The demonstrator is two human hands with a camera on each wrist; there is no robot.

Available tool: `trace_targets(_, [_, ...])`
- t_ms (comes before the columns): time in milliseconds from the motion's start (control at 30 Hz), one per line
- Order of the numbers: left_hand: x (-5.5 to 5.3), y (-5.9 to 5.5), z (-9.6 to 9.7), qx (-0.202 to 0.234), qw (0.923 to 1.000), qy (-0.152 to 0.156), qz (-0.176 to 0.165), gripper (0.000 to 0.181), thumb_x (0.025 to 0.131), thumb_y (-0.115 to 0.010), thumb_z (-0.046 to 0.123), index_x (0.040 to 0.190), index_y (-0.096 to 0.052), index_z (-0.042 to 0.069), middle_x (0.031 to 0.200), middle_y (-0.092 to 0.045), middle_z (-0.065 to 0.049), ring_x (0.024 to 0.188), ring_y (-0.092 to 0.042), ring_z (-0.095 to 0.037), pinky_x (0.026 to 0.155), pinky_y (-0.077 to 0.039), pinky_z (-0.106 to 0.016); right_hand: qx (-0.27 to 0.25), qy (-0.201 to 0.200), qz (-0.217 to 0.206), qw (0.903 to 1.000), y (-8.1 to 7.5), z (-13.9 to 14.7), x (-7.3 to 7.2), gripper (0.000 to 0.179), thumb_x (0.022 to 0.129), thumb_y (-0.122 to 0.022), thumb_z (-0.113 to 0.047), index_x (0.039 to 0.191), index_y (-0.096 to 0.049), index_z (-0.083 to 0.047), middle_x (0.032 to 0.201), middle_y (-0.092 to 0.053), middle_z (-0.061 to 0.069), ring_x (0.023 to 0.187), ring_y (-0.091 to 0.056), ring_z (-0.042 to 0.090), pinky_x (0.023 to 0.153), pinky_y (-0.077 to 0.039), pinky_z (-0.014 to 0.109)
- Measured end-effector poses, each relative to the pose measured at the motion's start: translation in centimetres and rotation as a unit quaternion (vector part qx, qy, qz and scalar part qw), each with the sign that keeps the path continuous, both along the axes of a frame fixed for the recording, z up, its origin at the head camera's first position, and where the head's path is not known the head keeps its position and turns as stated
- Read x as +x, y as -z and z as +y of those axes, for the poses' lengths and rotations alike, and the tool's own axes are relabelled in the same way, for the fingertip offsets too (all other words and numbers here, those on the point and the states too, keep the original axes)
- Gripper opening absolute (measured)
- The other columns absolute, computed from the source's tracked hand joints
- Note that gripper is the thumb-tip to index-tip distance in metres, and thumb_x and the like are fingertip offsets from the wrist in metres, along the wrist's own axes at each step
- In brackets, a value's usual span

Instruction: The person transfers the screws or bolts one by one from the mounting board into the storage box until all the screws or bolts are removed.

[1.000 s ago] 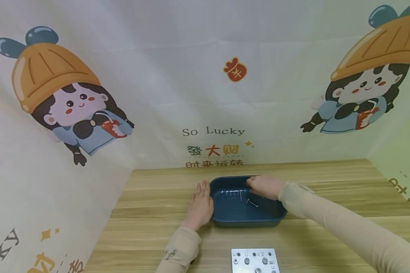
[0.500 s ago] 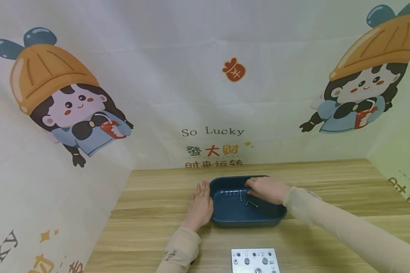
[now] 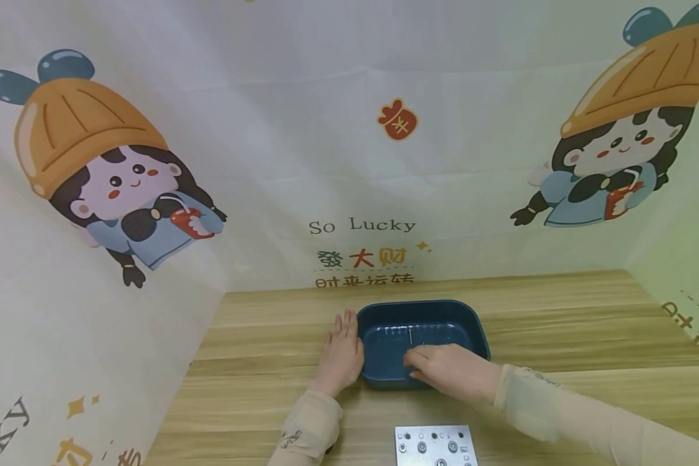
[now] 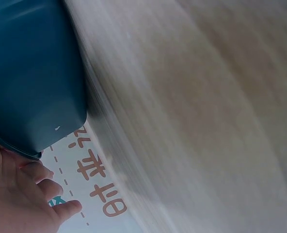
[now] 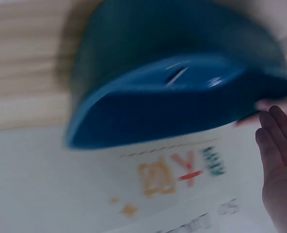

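At your far left, your left hand [image 3: 340, 359] lies flat along the left end of the blue tray [image 3: 422, 379], fingers straight, pointing away from you and touching the outer wall without curling round anything.

Inside the tray, left of centre, lies a slim metal pin [image 3: 410, 336], screw or nail, too small to tell. In the head view, its long axis runs nearly straight from the tray's far side towards you, so its near end points at your right fingertips. From those fingertips it lies just beyond, on the side away from you. I judge this line the one to mind. Your right hand is clearly the nearer; the left is beyond the wall. A small tip [image 3: 424, 343] shows past your right knuckles, the rest hidden.

Below the tray, on the desk [image 3: 565, 323], a silvery plate [image 3: 435, 445] with round fittings runs out of the picture, apart from the tray.

Furthest right, your right hand [image 3: 451, 370] is over the tray's near side, thumb and index close together. Whether they pinch anything, I cannot tell.
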State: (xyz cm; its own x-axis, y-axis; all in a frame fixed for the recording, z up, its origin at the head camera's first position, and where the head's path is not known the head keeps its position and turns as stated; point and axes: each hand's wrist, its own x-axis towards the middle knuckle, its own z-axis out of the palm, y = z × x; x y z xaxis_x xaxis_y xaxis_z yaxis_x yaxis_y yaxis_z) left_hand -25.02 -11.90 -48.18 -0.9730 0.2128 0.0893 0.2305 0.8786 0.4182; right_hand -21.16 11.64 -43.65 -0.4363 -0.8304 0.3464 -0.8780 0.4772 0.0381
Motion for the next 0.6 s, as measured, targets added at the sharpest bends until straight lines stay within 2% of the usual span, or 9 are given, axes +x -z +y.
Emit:
trace_targets(167, [0.0,0.1,0.0,0.004,1.0000,0.002,0.008,0.056,0.103,-0.037,0.015,0.153,-0.024,-0.007,0.161,-0.023,-0.023,0.149,-0.018,-0.043,0.117,-0.024,-0.061,0.006,-0.040,0.008,0.9992,0.8,-1.2,2.9,0.021,0.089,-0.072,-0.019,0.107,-0.066,-0.010,0.109,-0.072,0.001,0.102,-0.069,0.011,0.084,-0.055,0.020])
trace_targets(300, [0.0,0.1,-0.1,-0.002,0.9999,0.001,0.014,0.056,0.103,-0.037,0.014,0.152,-0.024,-0.008,0.160,-0.023,-0.024,0.149,-0.019,-0.043,0.117,-0.024,-0.061,0.032,-0.058,-0.027,0.9975,1.2,-2.0,4.5,0.022,0.092,-0.069,-0.021,0.110,-0.065,-0.010,0.115,-0.071,0.003,0.108,-0.067,0.010,0.087,-0.054,0.020])
trace_targets(467, [0.0,0.1,0.0,-0.002,1.0000,0.000,0.009,0.056,0.103,-0.037,0.014,0.152,-0.024,-0.008,0.161,-0.023,-0.023,0.149,-0.019,-0.042,0.117,-0.024,-0.060,0.066,-0.070,-0.066,0.9932,2.0,-2.5,5.6,0.019,0.097,-0.062,-0.022,0.112,-0.065,-0.010,0.123,-0.068,0.006,0.116,-0.064,0.013,0.093,-0.053,0.024])
trace_targets(600, [-0.1,0.2,0.0,0.001,1.0000,0.001,0.009,0.056,0.103,-0.037,0.014,0.152,-0.025,-0.008,0.161,-0.023,-0.023,0.149,-0.019,-0.043,0.117,-0.023,-0.060,0.079,-0.077,-0.086,0.9902,2.7,-2.6,5.9,0.018,0.100,-0.058,-0.022,0.111,-0.065,-0.010,0.124,-0.068,0.006,0.117,-0.064,0.014,0.095,-0.052,0.024])
